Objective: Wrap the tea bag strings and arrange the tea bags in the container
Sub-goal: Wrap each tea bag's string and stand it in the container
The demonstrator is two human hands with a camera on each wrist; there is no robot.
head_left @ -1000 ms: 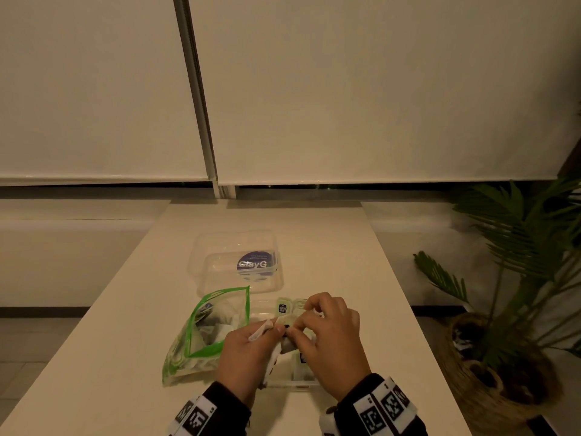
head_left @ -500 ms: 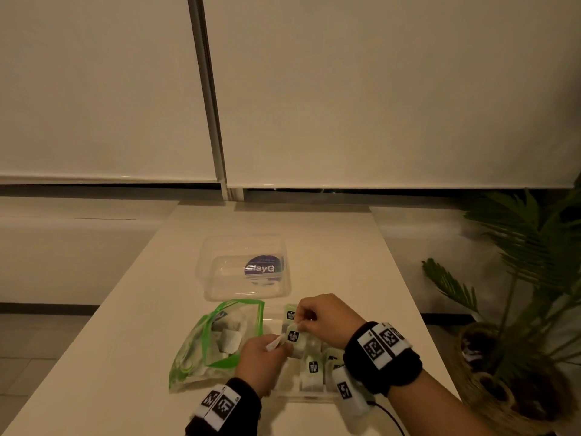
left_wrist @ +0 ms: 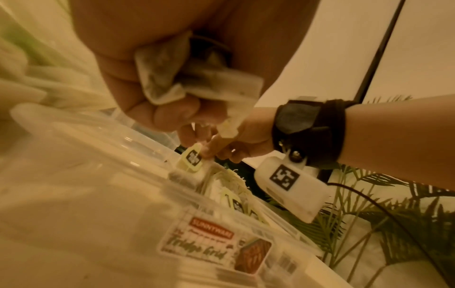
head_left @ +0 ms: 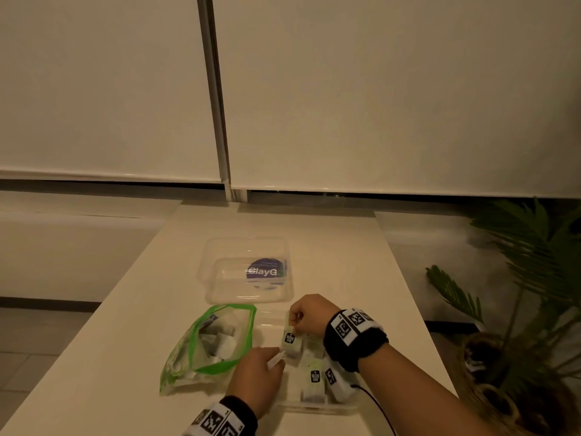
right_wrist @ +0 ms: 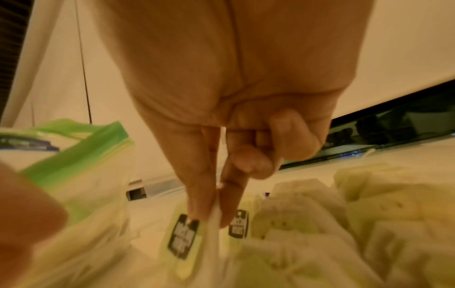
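A clear plastic container [head_left: 317, 407] sits at the near table edge with several wrapped tea bags [head_left: 312, 377] standing in it. My right hand [head_left: 295, 323] reaches over its far left part and pinches the top of a tea bag [head_left: 290, 341] with a black-and-green tag, thumb against forefinger [right_wrist: 214, 212]. In the left wrist view that same tag [left_wrist: 192, 158] shows just above the container wall [left_wrist: 214, 251]. My left hand [head_left: 276, 361] stays at the container's left side, gripping a crumpled tea bag [left_wrist: 169, 78] in its curled fingers.
An open green-rimmed zip bag [head_left: 217, 341] holding more tea bags lies left of the container. The clear lid [head_left: 248, 272] with a blue round label lies farther back on the pale table. A potted palm [head_left: 518, 278] stands right of the table.
My right hand has drawn away from the left and reached forward into the container with a tea bag. The left hand has kept its tea bag and stayed near the left side.
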